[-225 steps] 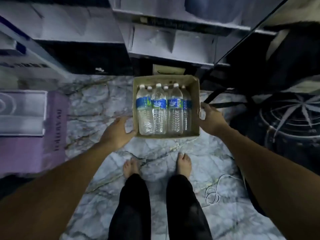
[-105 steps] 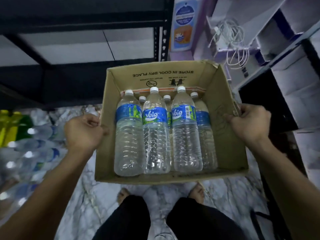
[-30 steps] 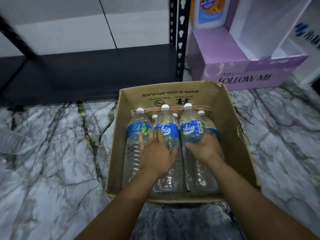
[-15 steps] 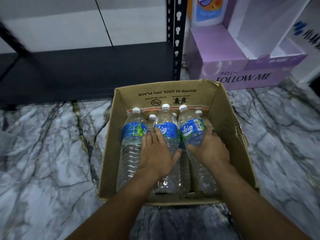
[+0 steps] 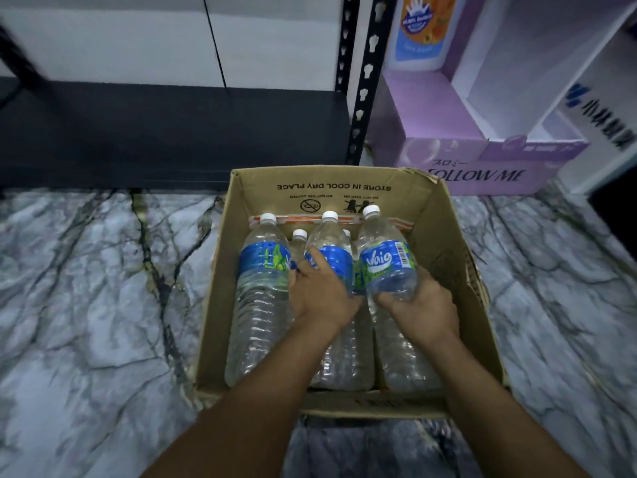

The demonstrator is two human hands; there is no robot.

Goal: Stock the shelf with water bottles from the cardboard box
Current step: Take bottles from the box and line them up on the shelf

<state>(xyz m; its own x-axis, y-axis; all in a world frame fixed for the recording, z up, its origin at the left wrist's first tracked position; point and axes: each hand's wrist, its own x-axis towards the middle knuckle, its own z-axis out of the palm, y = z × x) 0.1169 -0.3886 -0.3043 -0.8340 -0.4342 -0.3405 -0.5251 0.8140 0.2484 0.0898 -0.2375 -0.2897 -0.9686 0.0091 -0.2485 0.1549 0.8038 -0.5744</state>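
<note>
An open cardboard box (image 5: 448, 257) stands on the marble floor and holds several clear water bottles with blue labels. My left hand (image 5: 322, 294) wraps around the middle bottle (image 5: 332, 263). My right hand (image 5: 420, 305) grips the right bottle (image 5: 386, 267) just under its label, and that bottle leans a little to the left. A third bottle (image 5: 262, 291) stands untouched at the box's left side. The low black shelf (image 5: 165, 132) lies bare just beyond the box, to the left.
A black perforated shelf post (image 5: 362, 81) rises behind the box. A purple display carton (image 5: 482, 167) sits on the floor at the back right, with a soap package (image 5: 418, 29) above it. Marble floor (image 5: 96, 305) spreads on both sides.
The box was carried over and set down before the shelf. Both hands went into it and closed on two bottles; the right bottle has since tipped and risen slightly.
</note>
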